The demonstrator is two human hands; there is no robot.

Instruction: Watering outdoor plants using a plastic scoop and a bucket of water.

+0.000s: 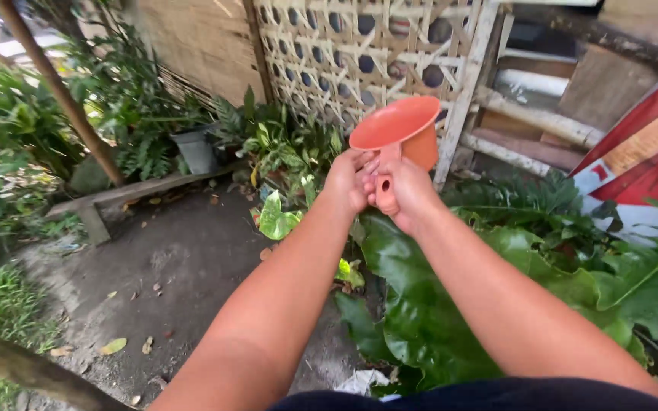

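An orange plastic water dipper (pixel 399 126) is held up in front of me, its cup tilted toward the bamboo lattice wall (pixel 359 53). My right hand (pixel 404 190) is wrapped around the dipper's handle. My left hand (pixel 348 179) presses against the same handle from the left, fingers closed on it. Both arms reach forward over large green leaves (pixel 420 304). What is inside the cup is hidden.
Potted plants (pixel 291 152) line the base of the wall, with a grey pot (pixel 196 148) on a low wooden plank (pixel 131 190). A bare dirt path (pixel 177 266) lies to the left. Red and white panels (pixel 641 160) and stacked timber stand at the right.
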